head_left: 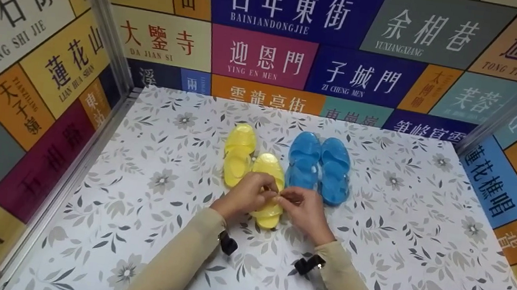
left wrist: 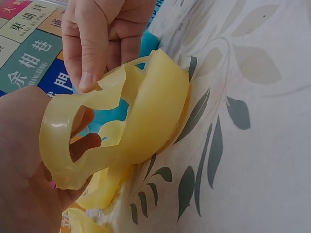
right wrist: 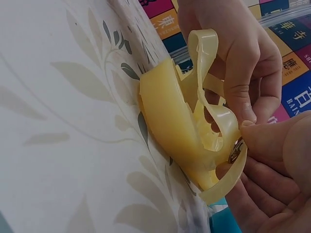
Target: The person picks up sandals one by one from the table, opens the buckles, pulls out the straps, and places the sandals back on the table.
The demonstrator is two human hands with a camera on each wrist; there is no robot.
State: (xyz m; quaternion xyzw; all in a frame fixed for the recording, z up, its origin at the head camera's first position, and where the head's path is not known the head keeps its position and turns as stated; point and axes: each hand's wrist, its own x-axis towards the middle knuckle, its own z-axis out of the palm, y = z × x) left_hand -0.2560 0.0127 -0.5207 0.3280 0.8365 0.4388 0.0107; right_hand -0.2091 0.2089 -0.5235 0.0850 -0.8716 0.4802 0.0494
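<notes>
A yellow jelly sandal (head_left: 268,163) lies on the table between both hands, its heel toward the person. In the right wrist view, a small metal buckle (right wrist: 236,150) shows on its thin strap (right wrist: 224,186). My right hand (head_left: 305,212) pinches the strap by the buckle with thumb and fingers. From the other side, my left hand (head_left: 247,193) pinches the strap at the same spot, its fingertips meeting the right hand's. The left wrist view shows the left fingers reaching behind the sandal's upper bands (left wrist: 60,124); part of them is hidden.
Another yellow sandal (head_left: 241,139) lies just left of the worked one. A pair of blue sandals (head_left: 306,145) lies close to the right hand. A leaf-patterned cloth (head_left: 156,230) covers the table, and lettered panels (head_left: 268,58) stand behind and at both sides.
</notes>
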